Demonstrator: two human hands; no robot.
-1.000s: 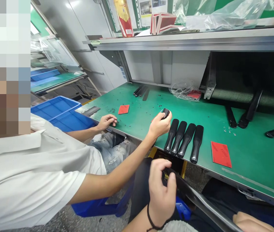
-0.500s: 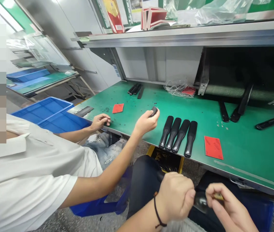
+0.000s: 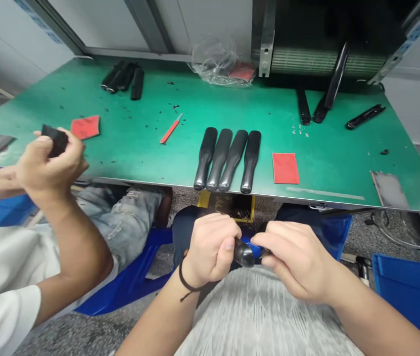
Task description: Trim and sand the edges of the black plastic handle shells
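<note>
My left hand (image 3: 212, 249) is closed around a glossy black plastic handle (image 3: 244, 252) in front of my lap, below the table edge. My right hand (image 3: 294, 258) pinches at the end of the same handle; whether it holds a small tool is hidden by the fingers. Several matching black handles (image 3: 228, 158) lie side by side on the green table (image 3: 336, 148) just beyond my hands. A red card (image 3: 285, 167) lies to their right. A red-handled knife (image 3: 170, 129) rests to their left.
A co-worker's hand (image 3: 48, 160) at the left holds a small black part. Another red card (image 3: 85, 126) lies near it. More black parts (image 3: 122, 79) sit at the back left, long black pieces (image 3: 328, 94) at the back right, a plastic bag (image 3: 219, 62) between. A blue bin (image 3: 413, 287) stands lower right.
The view has swung down and to the right. My hands came together on the black handle and rose nearer the table edge. The co-worker's hand drew back to the left with its black part.
</note>
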